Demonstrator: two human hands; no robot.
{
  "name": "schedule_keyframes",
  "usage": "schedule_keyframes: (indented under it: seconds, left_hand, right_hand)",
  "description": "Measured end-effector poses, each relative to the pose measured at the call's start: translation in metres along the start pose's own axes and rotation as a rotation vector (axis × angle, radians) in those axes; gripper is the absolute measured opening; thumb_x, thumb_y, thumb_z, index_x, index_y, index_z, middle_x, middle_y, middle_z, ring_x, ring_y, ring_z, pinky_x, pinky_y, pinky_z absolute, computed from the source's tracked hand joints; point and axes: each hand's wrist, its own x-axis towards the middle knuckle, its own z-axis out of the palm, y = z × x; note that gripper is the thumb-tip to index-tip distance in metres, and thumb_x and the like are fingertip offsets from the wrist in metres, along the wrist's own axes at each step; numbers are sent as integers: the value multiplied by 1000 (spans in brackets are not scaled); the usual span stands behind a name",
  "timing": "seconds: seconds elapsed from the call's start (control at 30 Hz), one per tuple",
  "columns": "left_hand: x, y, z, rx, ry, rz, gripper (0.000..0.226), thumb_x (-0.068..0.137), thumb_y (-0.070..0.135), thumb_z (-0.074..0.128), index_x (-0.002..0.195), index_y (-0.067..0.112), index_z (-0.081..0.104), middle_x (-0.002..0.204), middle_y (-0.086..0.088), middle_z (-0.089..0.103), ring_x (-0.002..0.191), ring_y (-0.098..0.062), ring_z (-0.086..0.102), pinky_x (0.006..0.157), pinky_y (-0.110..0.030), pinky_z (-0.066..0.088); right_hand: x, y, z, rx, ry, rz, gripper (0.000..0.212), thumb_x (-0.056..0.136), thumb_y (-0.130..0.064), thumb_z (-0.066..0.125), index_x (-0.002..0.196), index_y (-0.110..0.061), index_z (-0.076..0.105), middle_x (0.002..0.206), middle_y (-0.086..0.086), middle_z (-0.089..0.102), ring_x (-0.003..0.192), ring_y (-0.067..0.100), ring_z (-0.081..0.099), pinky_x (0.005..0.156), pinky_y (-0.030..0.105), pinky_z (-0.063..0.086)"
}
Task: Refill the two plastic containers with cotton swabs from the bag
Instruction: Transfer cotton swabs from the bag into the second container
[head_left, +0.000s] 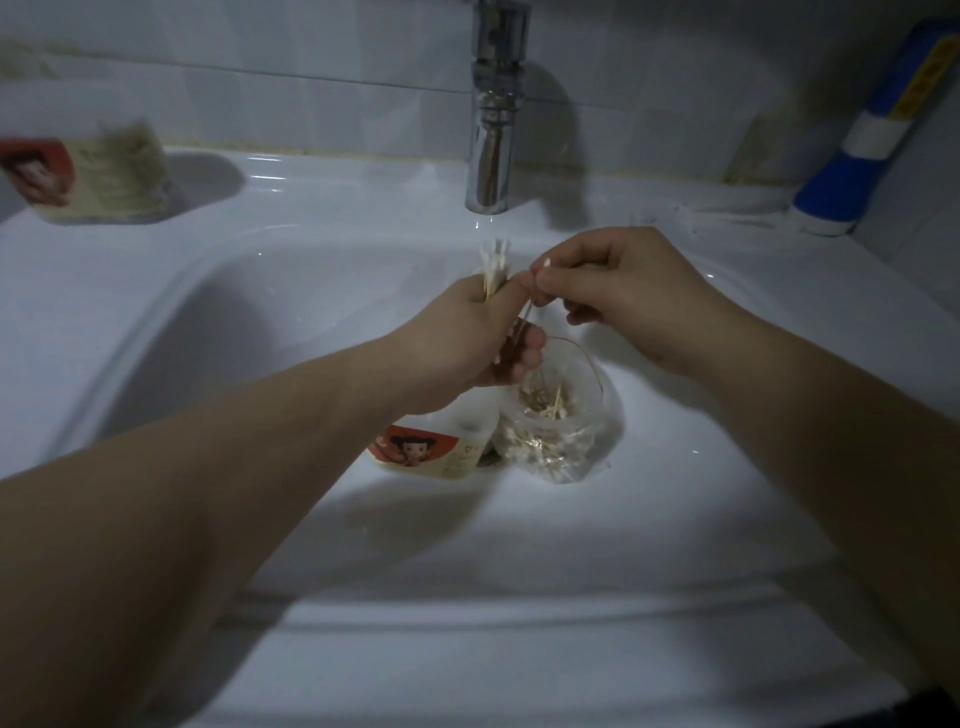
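Hiding container (415, 451) mouth, seemingly: left hand (457, 338).

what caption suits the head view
Over a sink, the left hand grips a swab bundle while the right hand pinches one swab above the bag.

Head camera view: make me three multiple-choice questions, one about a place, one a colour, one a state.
1. Where is the bag of swabs? A on the sink's ledge B in the sink basin C on the floor
2. The bottle at far right is: A blue and white B green C black
3. The right hand: A lies flat B hangs empty C pinches one swab
B, it lies beside the labelled container; A, blue body, white band; C, it pinches the stick.
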Motion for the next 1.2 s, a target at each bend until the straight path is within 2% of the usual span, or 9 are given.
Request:
schedule_keyframes:
  seconds: [0.13,0.43,0.5,0.6,0.7,0.83,0.93,1.1,1.2]
  left_hand:
    - [3,0,-3,-9,-6,-41,32,106,46,48,102,16,57,53,8,39,45,-8,36,44,-20,37]
    - [0,-3,-6,98,-124,-6,30,103,46,54,88,21,58,57,8,48,47,-5,42,41,-16,35]
    - [-1,-3,-4,118,-143,6,24,103,44,54,92,24,62,58,8,48,46,-5,42,40,-17,34]
    - [-1,-2,-4,163,-132,0,25,102,45,56,91,23,60,58,8,50,47,-5,45,41,-18,37]
    - [-1,-6,-4,155,-102,-5,30,106,40,50,93,15,59,59,5,62,55,-11,64,49,-19,49]
    - [1,-11,-3,100,-74,-54,29,106,34,51,110,7,62,59,0,65,67,-20,73,60,-25,59]
    - [1,-8,-3,83,-82,-34,27,107,32,50,111,8,62,59,1,63,72,-21,75,62,-27,59]
    - [3,-8,-5,214,16,-10,25,105,26,48,89,14,61,54,8,51,47,-8,53,43,-20,42]
    - [7,-9,-6,247,65,-15,24,102,34,55,91,14,62,50,12,45,42,-7,39,39,-20,31]
  right_hand:
    - [-2,0,0,-115,22,-79,11,93,-31,73,96,-38,80,92,-16,78,86,1,71,67,19,56]
    - [0,-3,4,-52,88,-132,17,89,-16,76,96,-30,78,85,-8,79,81,11,76,70,26,60]
    - [1,-1,6,-57,90,-116,22,90,-22,72,108,-34,75,95,-7,80,91,11,76,78,34,63]
    - [-2,-3,9,-64,30,-102,41,91,-37,62,132,-38,65,127,-19,69,121,-2,62,100,36,56]
    - [-8,-9,15,-243,-104,-94,53,82,-56,57,129,-35,68,119,-30,69,113,-10,63,104,27,48]
    - [-9,-11,15,-288,-154,-86,55,83,-51,61,132,-27,69,111,-24,71,94,-15,64,96,23,49]
    - [-9,-13,14,-271,-141,-69,62,82,-53,60,140,-31,61,123,-17,70,101,-11,64,103,27,49]
    - [-10,-17,12,-327,-195,-37,62,78,-59,59,133,-34,66,126,-20,70,113,-11,62,107,25,47]
    - [-10,-17,8,-358,-134,-37,42,92,-45,56,131,-35,68,120,-18,73,109,-6,65,103,28,50]
